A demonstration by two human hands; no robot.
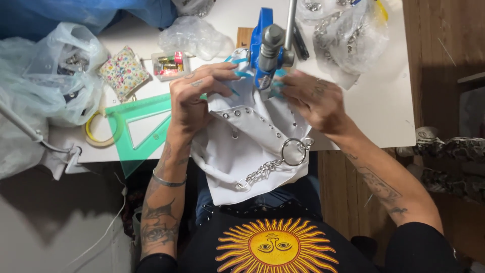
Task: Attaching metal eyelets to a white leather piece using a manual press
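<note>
1. Clear bags (pixel 45 76) and a tape roll (pixel 98 132) are kept at the counter (pixel 384 111) edge, left, out of the work area.
2. A green set square (pixel 139 132) is laid just beside the left hand (pixel 194 98), within reach.
3. The left hand is pinched on the white fabric (pixel 252 146), top edge, so the eyelet row is held taut.
4. The fabric is fed under the blue press (pixel 263 48); its lower part with chain and ring (pixel 294 151) hangs off the counter into the lap.
5. The right hand (pixel 313 101) is clamped on the fabric's other side, steadying it at the press.
</note>
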